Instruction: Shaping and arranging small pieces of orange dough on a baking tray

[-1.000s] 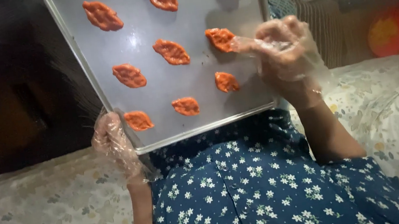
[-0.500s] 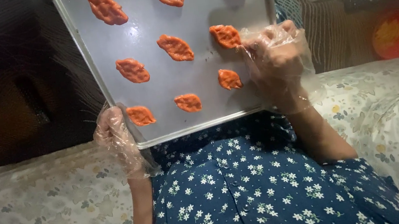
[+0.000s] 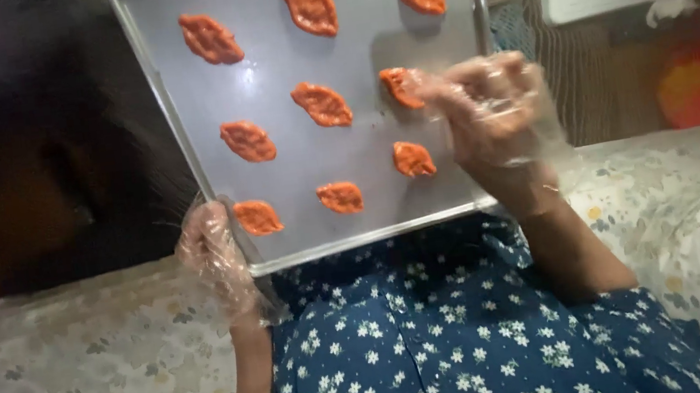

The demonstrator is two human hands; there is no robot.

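Seated, a person in a blue flowered dress holds a metal baking tray over the lap. Gloved in thin clear plastic, the left hand grips the tray's near-left corner, while the right hand pinches an orange leaf-shaped dough piece at the tray's right side (eight more pieces lie in rows). Floral bedding spreads beneath.
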